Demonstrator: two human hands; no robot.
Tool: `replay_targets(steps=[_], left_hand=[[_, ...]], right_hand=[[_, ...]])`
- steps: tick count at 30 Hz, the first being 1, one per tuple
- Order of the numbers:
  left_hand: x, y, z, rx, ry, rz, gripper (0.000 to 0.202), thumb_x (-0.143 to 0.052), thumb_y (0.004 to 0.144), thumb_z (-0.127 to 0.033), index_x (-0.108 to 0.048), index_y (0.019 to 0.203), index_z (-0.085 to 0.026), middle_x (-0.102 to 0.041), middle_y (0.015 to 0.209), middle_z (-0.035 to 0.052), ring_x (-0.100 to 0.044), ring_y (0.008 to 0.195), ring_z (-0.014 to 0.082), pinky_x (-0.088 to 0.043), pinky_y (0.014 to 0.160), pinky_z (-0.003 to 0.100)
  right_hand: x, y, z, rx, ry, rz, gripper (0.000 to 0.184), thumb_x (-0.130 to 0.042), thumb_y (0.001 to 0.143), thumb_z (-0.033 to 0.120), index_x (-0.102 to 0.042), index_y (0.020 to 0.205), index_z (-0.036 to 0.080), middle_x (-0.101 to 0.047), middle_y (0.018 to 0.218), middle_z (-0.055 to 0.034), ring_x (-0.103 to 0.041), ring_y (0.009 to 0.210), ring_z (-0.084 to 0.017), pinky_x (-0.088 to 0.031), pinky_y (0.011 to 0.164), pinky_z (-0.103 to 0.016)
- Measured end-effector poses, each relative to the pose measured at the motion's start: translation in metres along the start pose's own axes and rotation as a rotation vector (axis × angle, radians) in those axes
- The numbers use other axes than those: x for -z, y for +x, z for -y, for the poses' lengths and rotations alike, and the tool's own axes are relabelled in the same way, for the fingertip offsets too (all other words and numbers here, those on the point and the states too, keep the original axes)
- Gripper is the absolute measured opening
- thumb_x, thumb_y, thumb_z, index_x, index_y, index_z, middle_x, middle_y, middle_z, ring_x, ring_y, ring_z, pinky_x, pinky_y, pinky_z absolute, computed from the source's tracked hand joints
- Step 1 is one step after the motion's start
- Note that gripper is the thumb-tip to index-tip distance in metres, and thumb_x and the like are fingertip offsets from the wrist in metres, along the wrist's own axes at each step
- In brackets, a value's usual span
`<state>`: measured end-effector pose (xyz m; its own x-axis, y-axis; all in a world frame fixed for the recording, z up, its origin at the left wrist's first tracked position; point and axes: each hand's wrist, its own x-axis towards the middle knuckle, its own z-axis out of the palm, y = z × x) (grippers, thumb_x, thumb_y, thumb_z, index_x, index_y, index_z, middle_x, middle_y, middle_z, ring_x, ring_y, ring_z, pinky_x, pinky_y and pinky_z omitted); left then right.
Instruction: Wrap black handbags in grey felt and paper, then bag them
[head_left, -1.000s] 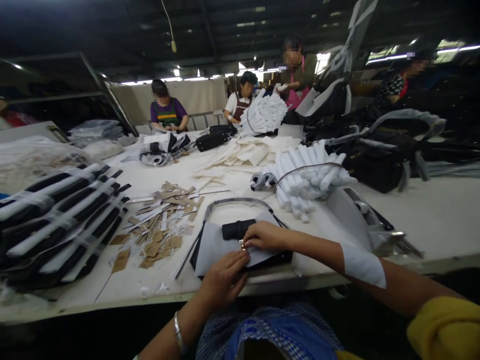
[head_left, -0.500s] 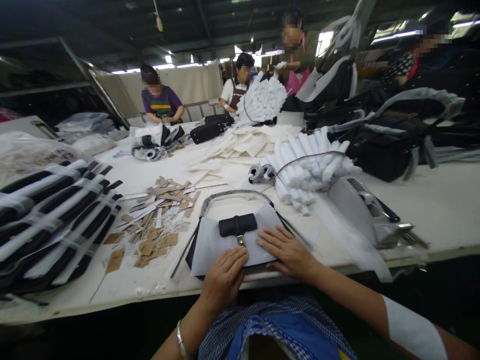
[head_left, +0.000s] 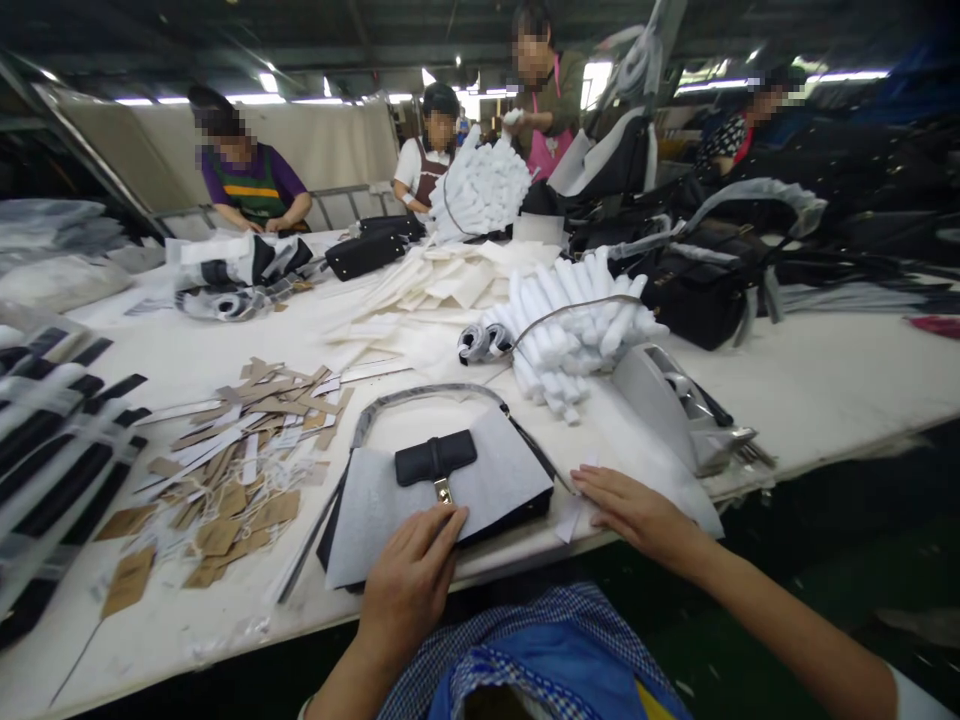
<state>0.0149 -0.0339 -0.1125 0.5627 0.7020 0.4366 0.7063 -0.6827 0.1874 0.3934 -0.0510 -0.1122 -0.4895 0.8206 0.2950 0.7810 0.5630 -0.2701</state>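
In front of me a black handbag [head_left: 517, 510] lies on the table, its front covered by a sheet of white tissue paper [head_left: 367, 510]. A black strap tab [head_left: 435, 457] with a gold clasp [head_left: 443, 491] shows over the paper. The bag's handle [head_left: 427, 392] is wrapped in clear plastic and arches away from me. My left hand [head_left: 412, 575] rests on the bag's lower front, fingertips just below the clasp. To the right of the bag, my right hand [head_left: 645, 515] is open, fingers stretched out over the table near a small white slip [head_left: 574, 518].
A grey tape dispenser [head_left: 667, 400] stands at right, beside bundled white foam rolls [head_left: 577, 320]. Brown tags [head_left: 225, 520] and card strips [head_left: 277, 400] are heaped at left, near wrapped black straps [head_left: 60, 460]. More black bags [head_left: 705, 290] lie behind. Several people work across the table.
My right hand has left the paper on the bag and moved right, onto the table. My left hand stays by the clasp. The view has swung right.
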Motion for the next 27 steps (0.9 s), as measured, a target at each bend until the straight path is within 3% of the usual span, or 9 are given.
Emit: replay_targets(steps=[5,10,16,19,22,27], left_hand=[[0.000,0.000,0.000,-0.034,0.047,-0.056,0.046,-0.046,0.097,-0.015,-0.050,0.142,-0.022,-0.061,0.132,0.0084,-0.059,0.118,0.0236,-0.051,0.102,0.039],[-0.004,-0.002,0.004,-0.071,0.093,-0.095,0.046,-0.045,0.098,-0.017,-0.050,0.143,-0.023,-0.062,0.132,0.0070,-0.060,0.117,0.0220,-0.052,0.100,0.035],[-0.008,-0.006,0.009,-0.099,0.154,-0.084,0.048,-0.042,0.098,-0.013,-0.050,0.144,-0.024,-0.060,0.137,0.0061,-0.058,0.122,0.0206,-0.050,0.103,0.033],[-0.011,-0.008,0.011,-0.124,0.198,-0.106,0.051,-0.038,0.097,-0.009,-0.051,0.143,-0.024,-0.061,0.136,0.0054,-0.059,0.122,0.0191,-0.050,0.105,0.032],[-0.014,-0.008,0.012,-0.141,0.224,-0.144,0.051,-0.036,0.097,-0.007,-0.053,0.141,-0.023,-0.063,0.133,0.0056,-0.059,0.121,0.0182,-0.050,0.104,0.031],[-0.016,-0.007,0.008,-0.122,0.237,-0.205,0.045,-0.033,0.101,-0.011,-0.060,0.135,-0.025,-0.069,0.124,0.0053,-0.063,0.117,0.0171,-0.053,0.100,0.031]], right_hand=[[-0.009,-0.004,-0.005,0.074,-0.097,-0.050,0.039,-0.063,0.093,0.023,-0.062,0.131,0.016,-0.070,0.122,-0.0125,-0.060,0.124,-0.026,-0.054,0.102,-0.039],[-0.004,0.007,-0.009,0.167,-0.245,-0.148,0.022,-0.062,0.094,0.023,-0.069,0.112,0.015,-0.075,0.105,-0.0097,-0.070,0.101,-0.024,-0.059,0.087,-0.039],[0.010,0.042,-0.017,-0.158,-0.426,-0.135,0.018,-0.062,0.088,0.009,-0.072,0.101,0.016,-0.076,0.100,-0.0083,-0.071,0.087,-0.027,-0.057,0.077,-0.042],[0.024,0.077,-0.019,-0.144,-0.352,-0.222,0.021,-0.057,0.093,0.014,-0.071,0.109,0.017,-0.074,0.109,-0.0090,-0.070,0.096,-0.026,-0.056,0.084,-0.040],[0.037,0.129,-0.015,-0.058,-0.143,-0.286,0.024,-0.052,0.097,0.022,-0.069,0.114,0.018,-0.073,0.114,-0.0086,-0.068,0.104,-0.021,-0.054,0.093,-0.035],[0.026,0.248,-0.012,-0.013,-0.013,-0.122,0.025,-0.052,0.098,0.026,-0.068,0.116,0.021,-0.071,0.120,-0.0056,-0.063,0.115,-0.018,-0.047,0.104,-0.033]])
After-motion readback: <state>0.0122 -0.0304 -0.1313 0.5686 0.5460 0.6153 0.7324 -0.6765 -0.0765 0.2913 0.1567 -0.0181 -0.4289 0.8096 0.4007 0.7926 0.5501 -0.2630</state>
